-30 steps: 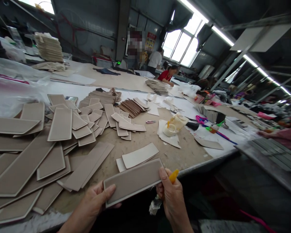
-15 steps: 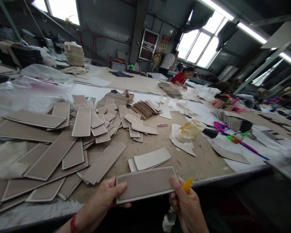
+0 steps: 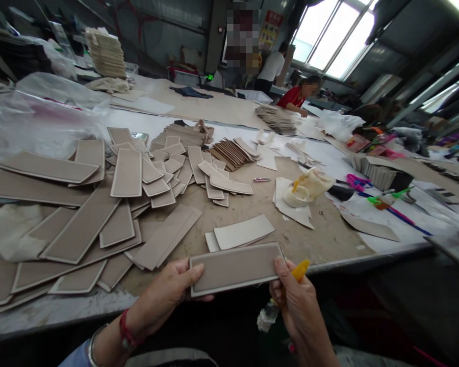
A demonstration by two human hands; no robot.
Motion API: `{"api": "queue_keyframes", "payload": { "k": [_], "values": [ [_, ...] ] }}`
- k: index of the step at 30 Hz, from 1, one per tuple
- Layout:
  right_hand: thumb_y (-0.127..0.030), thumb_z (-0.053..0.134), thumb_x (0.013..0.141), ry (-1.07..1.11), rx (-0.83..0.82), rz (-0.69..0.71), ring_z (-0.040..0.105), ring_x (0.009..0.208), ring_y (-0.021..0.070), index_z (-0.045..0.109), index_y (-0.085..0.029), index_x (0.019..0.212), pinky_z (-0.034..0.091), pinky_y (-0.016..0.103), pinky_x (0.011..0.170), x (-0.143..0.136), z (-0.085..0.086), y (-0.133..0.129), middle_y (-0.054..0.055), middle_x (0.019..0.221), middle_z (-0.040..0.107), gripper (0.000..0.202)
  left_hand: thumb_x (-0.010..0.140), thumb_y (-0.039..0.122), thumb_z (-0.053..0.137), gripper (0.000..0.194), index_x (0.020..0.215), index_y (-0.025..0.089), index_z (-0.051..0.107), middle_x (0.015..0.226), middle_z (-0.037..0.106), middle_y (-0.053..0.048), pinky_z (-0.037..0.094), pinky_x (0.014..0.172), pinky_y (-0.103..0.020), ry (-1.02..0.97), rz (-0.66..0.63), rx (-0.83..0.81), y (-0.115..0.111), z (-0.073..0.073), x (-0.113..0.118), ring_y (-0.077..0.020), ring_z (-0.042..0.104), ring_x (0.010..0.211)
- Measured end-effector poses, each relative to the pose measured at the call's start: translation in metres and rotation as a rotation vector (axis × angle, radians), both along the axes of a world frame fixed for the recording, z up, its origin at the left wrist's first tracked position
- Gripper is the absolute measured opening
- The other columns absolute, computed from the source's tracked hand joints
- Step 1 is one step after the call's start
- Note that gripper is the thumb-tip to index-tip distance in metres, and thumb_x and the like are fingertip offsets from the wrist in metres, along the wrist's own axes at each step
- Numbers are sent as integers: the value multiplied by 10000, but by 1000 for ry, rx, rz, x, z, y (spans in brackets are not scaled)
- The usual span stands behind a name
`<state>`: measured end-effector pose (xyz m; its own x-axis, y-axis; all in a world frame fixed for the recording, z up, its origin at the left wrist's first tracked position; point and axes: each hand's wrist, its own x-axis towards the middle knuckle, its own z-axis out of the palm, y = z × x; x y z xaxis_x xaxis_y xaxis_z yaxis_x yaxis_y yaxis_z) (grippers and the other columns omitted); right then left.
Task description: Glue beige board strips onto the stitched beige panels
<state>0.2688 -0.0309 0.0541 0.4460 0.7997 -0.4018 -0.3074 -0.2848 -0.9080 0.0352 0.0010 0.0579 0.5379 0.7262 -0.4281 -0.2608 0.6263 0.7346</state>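
Observation:
Between my two hands is a flat taupe rectangular panel [image 3: 235, 268] with a pale border, held just off the table's front edge. My left hand [image 3: 176, 285] pinches its left end, thumb on top and fingers beneath. At the right end, my right hand [image 3: 296, 293] grips the panel with the thumb on its face. That same hand also holds a glue brush [image 3: 301, 270] with a yellow handle, its whitish, clotted bristles hanging downward. Just beyond the panel lie two pale strips [image 3: 245, 232] on the brown work surface.
Many bordered panels [image 3: 80, 229] lie heaped at the left. A glue-smeared pot [image 3: 300, 193] stands on scrap card at centre right, with small snips [image 3: 262, 179] left of it. Clear plastic [image 3: 42, 122] covers the far left. A person in red [image 3: 292, 97] leans over the far table.
The view has tilted down and shifted slightly, so more of my forearms shows. Both hands keep hold of the panel, and the brush stays in my right hand.

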Motion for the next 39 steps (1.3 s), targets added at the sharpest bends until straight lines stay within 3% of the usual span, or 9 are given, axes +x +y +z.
{"api": "queue_keyframes", "payload": {
  "k": [6,11,16,18,20,24,27,35,39],
  "values": [
    [-472,758,638,11,-35,-33,320,377,10,475,-178,688,240,122,362,4,-9,-2,-94,452,418,411,763,350,689,408,1099,135,599,1018,642,-87,525,799,-305,-55,-63,-17,-1,-3,-3,-203,593,938],
    [-488,740,655,36,-26,-44,326,376,18,460,-177,656,247,135,361,3,-10,4,-86,452,419,418,736,376,705,416,1040,106,614,952,663,-88,540,682,-247,63,-40,4,11,2,3,-176,622,822],
    [-492,710,689,6,99,-63,285,376,24,546,-171,774,211,148,352,15,-2,15,-97,463,372,370,752,363,679,415,1091,148,577,1106,619,-91,506,860,-343,33,168,164,61,23,5,-219,601,979],
    [-484,713,691,-9,107,-85,298,394,28,553,-171,789,233,149,365,23,1,17,-92,485,382,365,762,393,653,456,1141,164,545,1157,591,-95,456,928,-370,146,292,285,76,19,7,-230,572,1042],
    [-485,699,708,-6,111,-94,320,424,36,561,-173,812,262,152,384,31,2,18,-82,516,400,357,732,403,668,526,1172,158,520,1141,594,-108,437,935,-389,438,342,416,80,6,13,-244,571,1035],
    [-495,679,724,-16,116,-80,353,472,56,569,-179,841,296,165,408,40,5,24,-65,567,422,354,744,366,656,556,1221,134,487,1221,544,-144,367,986,-429,971,58,872,70,-26,36,-283,484,1139],
    [-509,662,734,-41,114,-51,370,496,70,571,-183,847,316,180,431,39,6,29,-54,590,440,356,709,323,699,525,1169,137,527,1169,565,-135,366,961,-450,1161,-90,1053,66,-35,52,-305,463,1116],
    [-504,654,744,-32,119,-79,408,523,81,573,-186,848,358,194,466,37,3,20,-43,612,468,344,664,270,731,464,1070,108,578,1085,582,-145,398,897,-446,1140,-166,1162,76,-29,59,-307,483,1024],
    [-512,683,709,-46,99,-75,412,510,75,576,-185,830,361,185,456,39,3,12,-45,590,473,364,680,243,704,408,1033,78,582,1048,591,-152,407,914,-423,1105,-97,1180,82,-22,58,-293,497,1014]
  ]
}}
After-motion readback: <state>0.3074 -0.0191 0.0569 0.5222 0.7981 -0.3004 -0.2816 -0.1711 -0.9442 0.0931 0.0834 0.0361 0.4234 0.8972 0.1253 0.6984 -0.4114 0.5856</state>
